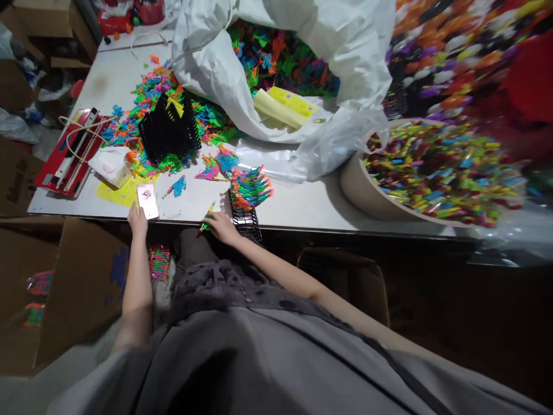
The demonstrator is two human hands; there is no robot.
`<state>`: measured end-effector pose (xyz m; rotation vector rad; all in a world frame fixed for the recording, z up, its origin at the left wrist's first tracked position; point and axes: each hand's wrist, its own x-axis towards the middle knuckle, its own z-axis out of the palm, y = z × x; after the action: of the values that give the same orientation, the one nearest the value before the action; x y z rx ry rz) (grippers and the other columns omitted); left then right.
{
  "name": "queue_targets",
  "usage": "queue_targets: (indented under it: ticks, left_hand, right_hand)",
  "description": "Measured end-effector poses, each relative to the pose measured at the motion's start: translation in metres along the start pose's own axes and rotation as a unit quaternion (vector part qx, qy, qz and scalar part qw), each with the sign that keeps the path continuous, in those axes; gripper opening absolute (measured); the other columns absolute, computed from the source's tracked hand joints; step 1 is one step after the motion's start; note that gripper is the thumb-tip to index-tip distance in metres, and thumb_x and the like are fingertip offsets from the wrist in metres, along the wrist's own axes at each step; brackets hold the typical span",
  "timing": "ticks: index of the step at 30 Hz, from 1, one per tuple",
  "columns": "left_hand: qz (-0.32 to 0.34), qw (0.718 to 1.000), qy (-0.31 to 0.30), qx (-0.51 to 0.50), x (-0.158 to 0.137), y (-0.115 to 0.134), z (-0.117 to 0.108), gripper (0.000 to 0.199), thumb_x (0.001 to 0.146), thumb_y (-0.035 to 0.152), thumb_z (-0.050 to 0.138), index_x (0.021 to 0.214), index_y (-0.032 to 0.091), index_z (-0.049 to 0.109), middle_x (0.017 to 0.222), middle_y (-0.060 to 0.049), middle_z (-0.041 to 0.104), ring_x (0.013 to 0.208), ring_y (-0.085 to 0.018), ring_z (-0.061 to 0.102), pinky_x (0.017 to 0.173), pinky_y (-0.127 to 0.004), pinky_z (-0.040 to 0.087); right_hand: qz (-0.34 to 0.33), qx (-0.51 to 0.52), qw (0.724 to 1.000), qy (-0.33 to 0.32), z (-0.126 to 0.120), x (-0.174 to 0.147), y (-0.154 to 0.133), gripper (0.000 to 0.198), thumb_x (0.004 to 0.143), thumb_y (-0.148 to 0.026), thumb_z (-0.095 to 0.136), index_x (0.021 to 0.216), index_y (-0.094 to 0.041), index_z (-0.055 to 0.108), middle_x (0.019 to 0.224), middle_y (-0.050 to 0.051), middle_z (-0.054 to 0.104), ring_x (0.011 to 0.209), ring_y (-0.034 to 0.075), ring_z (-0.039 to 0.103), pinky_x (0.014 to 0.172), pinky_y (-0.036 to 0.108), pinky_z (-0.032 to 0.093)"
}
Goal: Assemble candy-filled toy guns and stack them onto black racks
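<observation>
At the table's front edge, my left hand [137, 220] is closed on the left side of a phone [148, 203] with a bright, partly blurred screen. My right hand [223, 227] pinches a slim green toy piece [211, 210] with yellow and orange parts. Right beside that hand, a black plastic rack [245, 219] holds a row of colourful toy pieces [250, 187]. Between the two hands a blue toy gun [180, 185] lies on the white tabletop, with pink and blue pieces [216, 164] behind it.
A black basket [170, 132] sits on a heap of colourful toys [151, 86]. A red sealer-like device [71, 153] stands at left. Behind is a big white sack [207, 63] of toys; to the right, a round tub [358, 178] of small pieces. A cardboard box [82, 288] stands below left.
</observation>
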<state>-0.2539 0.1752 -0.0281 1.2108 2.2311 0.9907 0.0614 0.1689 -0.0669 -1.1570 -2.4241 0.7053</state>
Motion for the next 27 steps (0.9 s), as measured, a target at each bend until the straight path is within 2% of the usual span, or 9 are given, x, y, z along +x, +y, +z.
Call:
queue_targets:
  ticks: [3, 6, 9, 11, 13, 16, 19, 23, 27]
  left_hand:
    - [0.141, 0.989, 0.002, 0.035, -0.036, 0.01, 0.015, 0.053, 0.082, 0.03, 0.05, 0.133, 0.014, 0.044, 0.141, -0.014, 0.042, 0.136, -0.025, 0.03, 0.116, -0.04, 0.017]
    - [0.247, 0.945, -0.213, -0.02, -0.074, 0.024, 0.039, 0.07, 0.076, 0.033, 0.061, 0.139, 0.017, 0.033, 0.143, -0.015, 0.039, 0.132, -0.025, 0.037, 0.11, -0.04, 0.03]
    - [0.21, 0.919, -0.322, -0.084, -0.094, 0.03, 0.059, 0.048, 0.083, 0.035, 0.051, 0.128, 0.018, 0.045, 0.119, -0.013, 0.06, 0.107, -0.023, 0.059, 0.093, -0.037, 0.046]
    - [0.158, 0.942, -0.278, -0.1, -0.095, 0.027, 0.066, 0.031, 0.087, 0.035, 0.045, 0.11, 0.017, 0.054, 0.095, -0.009, 0.066, 0.089, -0.02, 0.064, 0.083, -0.035, 0.049]
    - [0.128, 0.966, -0.192, -0.115, -0.09, 0.02, 0.068, 0.023, 0.087, 0.034, 0.045, 0.1, 0.017, 0.055, 0.084, -0.007, 0.065, 0.081, -0.019, 0.063, 0.078, -0.033, 0.049]
    - [0.108, 0.981, -0.093, -0.134, -0.081, 0.009, 0.062, 0.019, 0.084, 0.03, 0.05, 0.098, 0.019, 0.05, 0.078, -0.003, 0.062, 0.073, -0.015, 0.061, 0.073, -0.028, 0.048]
    - [0.074, 0.992, -0.039, -0.098, -0.075, 0.003, 0.048, 0.025, 0.078, 0.024, 0.055, 0.102, 0.019, 0.047, 0.073, 0.0, 0.06, 0.068, -0.014, 0.061, 0.067, -0.025, 0.045]
    - [0.025, 0.998, 0.035, 0.056, -0.065, -0.008, 0.026, 0.033, 0.079, 0.023, 0.052, 0.112, 0.021, 0.05, 0.077, -0.003, 0.066, 0.076, -0.019, 0.063, 0.07, -0.027, 0.042]
    - [0.009, 0.982, 0.005, 0.188, -0.056, -0.025, 0.014, 0.046, 0.079, 0.024, 0.051, 0.125, 0.021, 0.049, 0.072, -0.004, 0.066, 0.072, -0.021, 0.063, 0.066, -0.026, 0.039]
  right_hand:
    - [0.023, 0.136, 0.985, 0.108, -0.01, 0.005, -0.013, 0.029, 0.087, -0.026, 0.048, 0.111, -0.019, 0.062, 0.113, 0.012, 0.062, 0.108, 0.023, 0.054, 0.095, 0.039, 0.041]
    - [0.073, 0.277, 0.941, 0.179, -0.013, 0.019, -0.037, 0.036, 0.089, -0.042, 0.044, 0.112, -0.019, 0.06, 0.11, 0.009, 0.064, 0.102, 0.02, 0.058, 0.091, 0.035, 0.045]
    - [0.057, 0.379, 0.917, 0.114, -0.011, 0.035, -0.051, 0.045, 0.086, -0.052, 0.044, 0.109, -0.018, 0.06, 0.106, 0.007, 0.065, 0.098, 0.019, 0.06, 0.09, 0.034, 0.047]
    - [0.033, 0.406, 0.911, 0.06, -0.012, 0.047, -0.045, 0.05, 0.09, -0.054, 0.031, 0.109, -0.018, 0.061, 0.107, 0.007, 0.065, 0.099, 0.018, 0.06, 0.092, 0.035, 0.046]
    - [0.06, 0.366, 0.925, 0.087, -0.016, 0.064, -0.027, 0.052, 0.093, -0.047, 0.022, 0.113, -0.018, 0.059, 0.117, 0.009, 0.061, 0.109, 0.019, 0.055, 0.099, 0.038, 0.041]
    - [0.223, 0.202, 0.927, 0.224, -0.018, 0.093, 0.011, 0.045, 0.088, -0.03, 0.036, 0.128, -0.012, 0.047, 0.139, 0.015, 0.043, 0.131, 0.023, 0.035, 0.111, 0.045, 0.025]
    - [0.338, 0.087, 0.905, 0.242, -0.009, 0.115, 0.036, 0.061, 0.077, -0.015, 0.044, 0.136, -0.006, 0.034, 0.148, 0.019, 0.024, 0.139, 0.028, 0.016, 0.113, 0.05, 0.017]
    - [0.349, 0.018, 0.909, 0.228, 0.009, 0.118, 0.039, 0.055, 0.075, -0.013, 0.043, 0.128, -0.005, 0.04, 0.137, 0.021, 0.036, 0.133, 0.031, 0.022, 0.111, 0.053, 0.018]
    - [0.335, 0.001, 0.91, 0.243, 0.013, 0.112, 0.034, 0.041, 0.076, -0.014, 0.04, 0.116, -0.009, 0.051, 0.123, 0.018, 0.044, 0.123, 0.031, 0.032, 0.107, 0.054, 0.024]
